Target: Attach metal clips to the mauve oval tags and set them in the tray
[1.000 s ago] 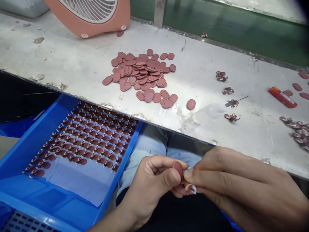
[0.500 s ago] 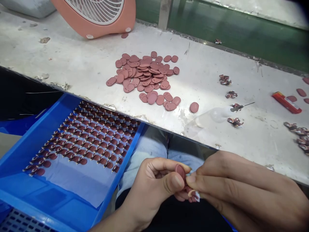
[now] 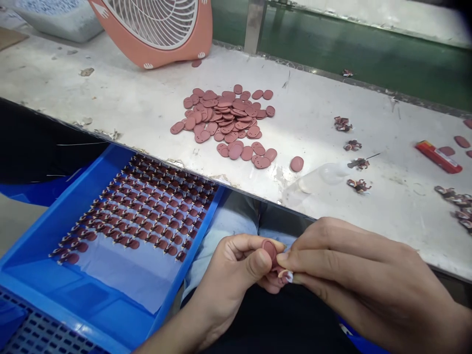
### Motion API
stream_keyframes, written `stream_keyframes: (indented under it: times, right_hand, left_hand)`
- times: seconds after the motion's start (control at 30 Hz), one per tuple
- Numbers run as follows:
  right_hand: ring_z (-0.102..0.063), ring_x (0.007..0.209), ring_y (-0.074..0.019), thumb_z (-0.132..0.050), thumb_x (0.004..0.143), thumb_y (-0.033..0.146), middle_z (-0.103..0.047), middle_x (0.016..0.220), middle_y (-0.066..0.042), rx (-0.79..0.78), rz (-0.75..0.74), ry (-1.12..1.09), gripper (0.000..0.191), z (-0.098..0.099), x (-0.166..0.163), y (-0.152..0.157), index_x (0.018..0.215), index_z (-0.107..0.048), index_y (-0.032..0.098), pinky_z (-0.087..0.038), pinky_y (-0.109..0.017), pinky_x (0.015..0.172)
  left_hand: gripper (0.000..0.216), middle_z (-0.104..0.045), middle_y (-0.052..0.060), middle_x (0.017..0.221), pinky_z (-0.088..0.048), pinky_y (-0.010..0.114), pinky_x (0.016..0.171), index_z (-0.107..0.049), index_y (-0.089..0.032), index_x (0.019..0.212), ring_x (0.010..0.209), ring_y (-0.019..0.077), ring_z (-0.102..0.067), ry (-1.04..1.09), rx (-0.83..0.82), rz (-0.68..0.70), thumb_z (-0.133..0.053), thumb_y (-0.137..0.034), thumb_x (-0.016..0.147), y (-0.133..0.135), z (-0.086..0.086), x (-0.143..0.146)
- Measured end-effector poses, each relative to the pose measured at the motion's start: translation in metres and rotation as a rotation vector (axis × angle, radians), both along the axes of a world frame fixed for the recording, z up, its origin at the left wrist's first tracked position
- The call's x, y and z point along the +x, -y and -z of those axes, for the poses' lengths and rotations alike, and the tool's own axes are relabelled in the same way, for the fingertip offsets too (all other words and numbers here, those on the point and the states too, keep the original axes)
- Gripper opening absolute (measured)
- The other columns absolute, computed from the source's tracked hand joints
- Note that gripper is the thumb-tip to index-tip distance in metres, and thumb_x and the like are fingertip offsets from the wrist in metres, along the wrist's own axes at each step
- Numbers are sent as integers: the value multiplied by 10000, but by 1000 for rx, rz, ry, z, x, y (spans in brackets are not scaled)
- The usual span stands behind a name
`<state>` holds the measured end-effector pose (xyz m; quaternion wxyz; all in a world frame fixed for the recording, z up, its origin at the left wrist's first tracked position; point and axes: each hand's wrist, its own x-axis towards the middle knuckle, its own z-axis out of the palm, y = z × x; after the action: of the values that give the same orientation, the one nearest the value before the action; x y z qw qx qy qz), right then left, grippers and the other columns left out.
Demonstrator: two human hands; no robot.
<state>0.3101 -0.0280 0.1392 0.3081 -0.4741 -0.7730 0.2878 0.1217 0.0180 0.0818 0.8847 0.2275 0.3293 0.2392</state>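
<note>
Table (image 3: 391, 206): across the front. Blue tray (image 3: 47, 287) below its edge: rows of mounted figures (image 3: 153, 215), presumably spaced against contact. Left hand (image 3: 230, 280), over the lap: fingers closed on brown disc (image 3: 269, 250). Right hand (image 3: 357, 270): fingers pinched about small figure (image 3: 283, 276), apparently steadying it against the disc; contact partly hidden. Pile of discs (image 3: 228, 115) ahead. Needle-tipped bottle (image 3: 328, 173) partly obstructs loose figures (image 3: 359, 186).

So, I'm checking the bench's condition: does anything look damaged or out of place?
Yes: the worktop's front edge looks chipped. Also, one reddish-brown disc lies by the fan, apart from the main pile.
</note>
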Motion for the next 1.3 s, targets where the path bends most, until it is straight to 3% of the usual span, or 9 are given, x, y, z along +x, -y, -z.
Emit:
stream_keyframes:
  times: [0.23, 0.5, 0.67, 0.77, 0.87, 0.97, 1.03, 1.13, 1.3]
  right_hand:
    - [-650, 1014, -197, -667, 957, 256, -629, 1154, -74, 24, 75, 46, 392, 3, 2, -1, 1337, -571, 265, -602, -264, 811]
    - [-643, 824, -132, -662, 956, 154, -642, 924, -26, -46, 82, -135, 277, 22, -7, -12, 1218, -661, 244, -563, -228, 686]
    - [-624, 763, -109, -662, 945, 121, -654, 858, 3, -57, 62, -215, 233, 25, -12, -18, 1148, -679, 235, -525, -203, 653]
    - [-616, 777, -105, -657, 939, 101, -660, 861, -1, -35, 67, -242, 214, 27, -15, -19, 1125, -670, 208, -521, -198, 673]
    - [-592, 738, -102, -650, 929, 92, -624, 830, -17, 126, 169, -129, 179, 33, -22, -18, 1094, -675, 157, -508, -193, 638]
    - [-556, 706, -116, -685, 900, 54, -606, 805, -35, 418, 325, 83, 177, 42, -30, -18, 1069, -679, 107, -497, -226, 619]
    - [-534, 700, -132, -719, 862, 7, -610, 797, -51, 565, 366, 156, 239, 49, -34, -20, 1088, -676, 74, -489, -262, 615]
    - [-535, 692, -147, -717, 855, -13, -628, 780, -70, 680, 335, 194, 231, 57, -37, -28, 1079, -679, 31, -475, -290, 580]
    - [-604, 626, -142, -653, 921, 43, -706, 787, -93, 778, 289, 255, 103, 56, -47, -36, 1018, -681, 19, -471, -301, 504]
  left_hand:
    - [440, -666, 24, 688, -497, 167, 549, -782, -145, 804, 590, 91, -601, 23, -31, -7, -813, -576, 720, 0, 9, -5]
    - [460, -625, -10, 623, -532, 142, 501, -744, -145, 707, 493, 54, -562, 60, -77, -11, -818, -598, 696, -6, 14, -9]
    - [464, -669, 16, 683, -552, 146, 492, -783, -148, 753, 510, 57, -567, 75, -66, -8, -810, -607, 696, -9, 16, -11]
    - [608, -706, 69, 775, -566, 170, 488, -802, -129, 880, 587, 99, -617, 98, -28, 15, -756, -702, 682, -10, 21, -11]
    - [728, -709, 90, 823, -577, 208, 481, -787, -135, 1026, 651, 149, -658, 53, -21, -77, -695, -770, 682, -10, 28, -12]
    - [503, -683, 28, 788, -564, 196, 506, -772, -195, 947, 626, 119, -625, -121, 71, -393, -832, -610, 668, -7, 31, -13]
    - [375, -646, -9, 720, -538, 179, 503, -750, -208, 837, 589, 98, -578, -188, 189, -516, -919, -463, 619, -5, 30, -13]
    - [336, -638, -15, 708, -487, 164, 480, -738, -208, 769, 552, 80, -524, -195, 314, -505, -949, -392, 583, -6, 24, -7]
    - [366, -597, -32, 646, -418, 159, 422, -718, -195, 685, 480, 61, -466, -319, 276, -567, -932, -470, 572, -12, 11, 8]
